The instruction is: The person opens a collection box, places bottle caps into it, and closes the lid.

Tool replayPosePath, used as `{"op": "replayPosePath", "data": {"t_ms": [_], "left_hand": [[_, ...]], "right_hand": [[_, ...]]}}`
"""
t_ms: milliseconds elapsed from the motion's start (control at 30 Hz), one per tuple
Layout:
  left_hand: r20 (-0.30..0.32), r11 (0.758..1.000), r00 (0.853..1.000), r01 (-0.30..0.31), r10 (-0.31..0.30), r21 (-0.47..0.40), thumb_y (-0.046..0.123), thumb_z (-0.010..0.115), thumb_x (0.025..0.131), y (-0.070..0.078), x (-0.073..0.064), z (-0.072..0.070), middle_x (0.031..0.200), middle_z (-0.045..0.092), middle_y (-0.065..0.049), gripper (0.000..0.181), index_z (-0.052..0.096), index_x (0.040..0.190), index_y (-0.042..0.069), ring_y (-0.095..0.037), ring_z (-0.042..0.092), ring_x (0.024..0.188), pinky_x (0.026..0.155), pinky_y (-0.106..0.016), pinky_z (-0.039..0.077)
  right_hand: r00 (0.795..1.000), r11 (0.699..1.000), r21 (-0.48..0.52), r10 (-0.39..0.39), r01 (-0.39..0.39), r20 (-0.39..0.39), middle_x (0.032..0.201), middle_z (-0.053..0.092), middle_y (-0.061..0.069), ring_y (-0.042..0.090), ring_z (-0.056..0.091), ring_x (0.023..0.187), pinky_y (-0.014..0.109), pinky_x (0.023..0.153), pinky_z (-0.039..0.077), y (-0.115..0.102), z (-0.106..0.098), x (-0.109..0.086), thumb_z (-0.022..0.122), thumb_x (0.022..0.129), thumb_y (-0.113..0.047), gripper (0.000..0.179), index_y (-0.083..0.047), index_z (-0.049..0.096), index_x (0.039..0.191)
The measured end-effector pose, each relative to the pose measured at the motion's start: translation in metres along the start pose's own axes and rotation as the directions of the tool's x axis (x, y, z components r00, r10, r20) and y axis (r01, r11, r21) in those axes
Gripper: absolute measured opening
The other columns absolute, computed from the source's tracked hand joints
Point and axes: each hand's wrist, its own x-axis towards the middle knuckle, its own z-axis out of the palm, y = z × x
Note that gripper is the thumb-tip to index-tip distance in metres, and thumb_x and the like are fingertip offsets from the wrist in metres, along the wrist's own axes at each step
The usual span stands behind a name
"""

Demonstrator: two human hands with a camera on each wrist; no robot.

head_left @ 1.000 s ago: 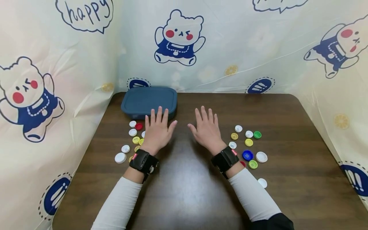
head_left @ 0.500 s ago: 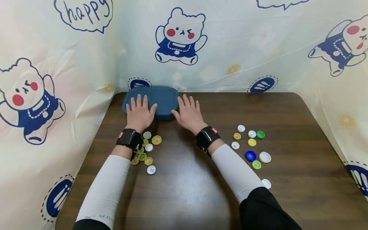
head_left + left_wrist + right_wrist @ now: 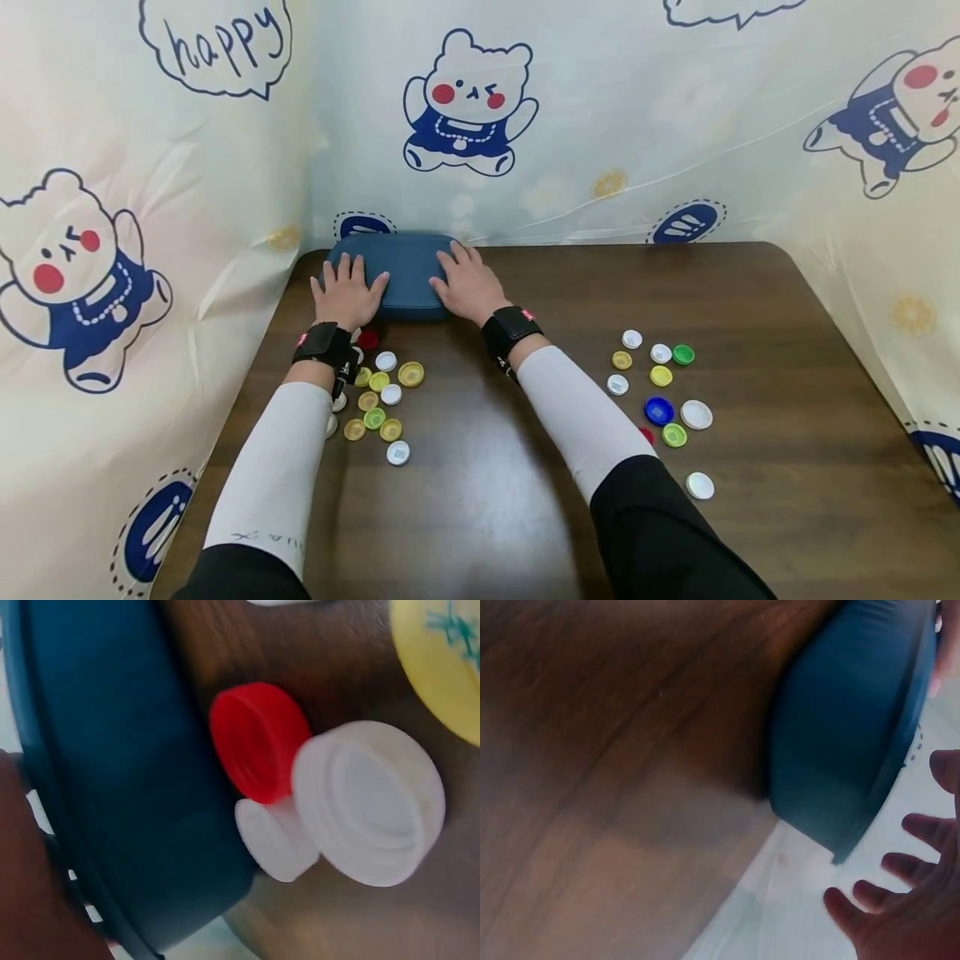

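A dark blue lidded box stands at the back left of the brown table. My left hand is at its left end, fingers spread and overlapping the lid in the head view. My right hand is at the right end, fingers spread towards the far corner. In the right wrist view, a gap shows between the fingers of my right hand and the box wall. Beside the box in the left wrist view lie a red bottle cap and a larger white cap.
Several white, yellow and green caps lie by my left wrist. Another scattered group, including a blue cap and a green cap, lies on the right of the table. A printed bear curtain surrounds the table's back and sides.
Both hands have moved back and left, from above the table to the box's two ends. The box is nearly where it was, and caps by the left wrist have come into view.
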Motion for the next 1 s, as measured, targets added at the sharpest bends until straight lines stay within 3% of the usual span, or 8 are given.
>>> {"op": "replayPosePath", "data": {"t_ms": [233, 333, 467, 767, 1000], "left_hand": [[0.015, 0.999, 1.000, -0.017, 0.017, 0.037, 0.058, 0.026, 0.105, -0.005, -0.001, 0.011, 0.167, 0.009, -0.022, 0.078, 0.014, 0.162, 0.005, -0.049, -0.005, 0.152, 0.117, -0.070, -0.002], [0.029, 0.999, 0.999, -0.033, 0.033, 0.028, 0.056, 0.026, 0.106, -0.004, 0.000, 0.011, 0.168, 0.007, -0.020, 0.075, 0.012, 0.162, 0.007, -0.047, -0.007, 0.152, 0.117, -0.069, -0.003], [0.042, 0.998, 0.998, -0.057, 0.056, 0.031, 0.054, 0.025, 0.107, 0.002, 0.000, 0.012, 0.169, 0.007, -0.017, 0.074, 0.012, 0.163, 0.009, -0.045, -0.008, 0.153, 0.118, -0.067, -0.002], [0.072, 0.989, 0.988, -0.142, 0.139, 0.037, 0.052, 0.028, 0.107, 0.030, -0.010, 0.017, 0.169, 0.009, -0.016, 0.071, 0.014, 0.163, 0.011, -0.045, -0.003, 0.153, 0.119, -0.065, 0.004], [0.091, 0.976, 0.973, -0.215, 0.212, 0.030, 0.049, 0.031, 0.108, 0.057, -0.024, 0.021, 0.168, 0.013, -0.017, 0.069, 0.017, 0.162, 0.010, -0.046, 0.001, 0.153, 0.122, -0.059, 0.005]], "right_hand": [[0.996, 0.996, -0.044, -0.080, 0.081, 0.043, 0.165, 0.027, 0.012, 0.027, 0.015, 0.155, 0.035, 0.125, 0.007, 0.003, 0.016, -0.001, 0.036, 0.110, -0.035, 0.052, -0.012, 0.036, 0.157], [0.995, 0.995, -0.022, -0.093, 0.093, 0.022, 0.162, 0.034, 0.013, 0.025, 0.020, 0.154, 0.031, 0.124, 0.000, 0.009, 0.015, -0.003, 0.036, 0.110, -0.025, 0.047, -0.009, 0.041, 0.154], [0.997, 0.997, 0.030, -0.072, 0.071, 0.009, 0.161, 0.035, 0.014, 0.026, 0.021, 0.154, 0.029, 0.124, -0.001, 0.018, 0.012, -0.007, 0.036, 0.107, -0.020, 0.048, -0.008, 0.042, 0.153], [1.000, 0.996, 0.082, 0.018, -0.019, 0.013, 0.164, 0.030, 0.013, 0.027, 0.013, 0.156, 0.035, 0.125, 0.010, 0.049, 0.004, -0.027, 0.038, 0.106, -0.019, 0.049, -0.011, 0.042, 0.154], [0.996, 0.985, 0.151, 0.079, -0.083, 0.028, 0.162, 0.033, 0.015, 0.027, 0.014, 0.155, 0.033, 0.125, 0.005, 0.069, -0.006, -0.046, 0.040, 0.104, -0.013, 0.048, -0.007, 0.044, 0.151]]}}
